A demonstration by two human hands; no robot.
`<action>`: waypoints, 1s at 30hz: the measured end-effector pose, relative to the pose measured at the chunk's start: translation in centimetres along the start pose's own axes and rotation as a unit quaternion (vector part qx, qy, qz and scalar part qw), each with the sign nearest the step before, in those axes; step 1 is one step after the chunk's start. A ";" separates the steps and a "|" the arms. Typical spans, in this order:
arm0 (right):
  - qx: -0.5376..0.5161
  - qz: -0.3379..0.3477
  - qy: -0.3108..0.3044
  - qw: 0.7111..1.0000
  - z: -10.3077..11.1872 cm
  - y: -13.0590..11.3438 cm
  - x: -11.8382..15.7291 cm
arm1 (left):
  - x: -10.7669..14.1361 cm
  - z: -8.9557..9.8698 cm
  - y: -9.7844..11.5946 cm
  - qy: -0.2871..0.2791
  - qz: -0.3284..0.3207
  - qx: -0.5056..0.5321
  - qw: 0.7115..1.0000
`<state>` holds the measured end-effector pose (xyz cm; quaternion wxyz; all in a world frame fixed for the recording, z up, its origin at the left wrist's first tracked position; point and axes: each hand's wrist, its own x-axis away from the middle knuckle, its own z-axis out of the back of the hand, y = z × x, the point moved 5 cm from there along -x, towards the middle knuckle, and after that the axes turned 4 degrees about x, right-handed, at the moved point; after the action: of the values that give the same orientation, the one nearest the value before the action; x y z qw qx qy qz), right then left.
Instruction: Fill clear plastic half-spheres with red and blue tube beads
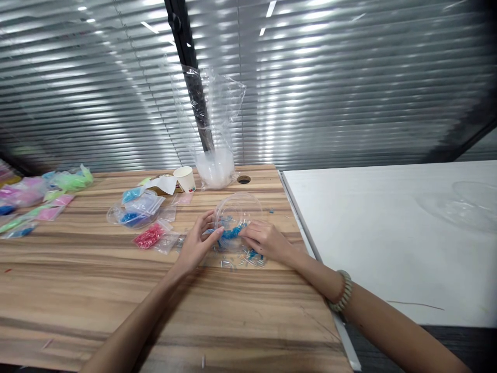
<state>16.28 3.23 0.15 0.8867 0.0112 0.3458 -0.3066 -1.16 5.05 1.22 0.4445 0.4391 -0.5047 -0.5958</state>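
Note:
A clear round plastic bowl [244, 203] stands on the wooden table, with blue bead-like pieces [232, 232] inside. My left hand [199, 241] curves around the bowl's left side, thumb and fingers apart, its fingertips at the rim. At the right side, my right hand [266, 239] has its fingers pressed together over the bowl's edge, beside the blue pieces; what they pinch is too small to make out. Loose clear and blue pieces [252, 256] lie on the table just in front of the bowl.
Left of the bowl are a bag of red pieces [149, 236], a clear dish with blue bags [112, 215] and a paper cup [185, 179]. Wrapped bowls [216, 168] stand behind. Colourful bags [29, 191] lie far left. A white table [380, 248] adjoins on the right.

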 end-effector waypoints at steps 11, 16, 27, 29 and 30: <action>0.001 0.002 -0.012 1.000 -0.2 0.1 0.1 | 0.1 -0.2 0.0 -0.007 -0.005 0.008 1.000; 0.004 0.006 -0.013 1.000 -0.2 0.0 0.1 | 0.1 -0.3 0.0 -0.022 -0.012 -0.018 1.000; 0.002 0.001 -0.017 1.000 -0.1 -0.1 0.1 | 0.3 -0.6 -0.3 -0.039 -0.007 -0.002 0.999; 0.008 0.004 -0.012 1.000 -0.1 -0.2 0.1 | 0.3 -0.6 -0.3 -0.036 -0.003 0.002 0.999; 0.010 0.005 -0.010 1.000 -0.1 -0.2 0.1 | 0.3 -0.6 -0.3 -0.033 -0.002 0.005 0.999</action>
<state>16.18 3.06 0.08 0.8915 0.0186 0.3341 -0.3053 -0.70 4.70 0.88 0.4242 0.4222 -0.5214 -0.6082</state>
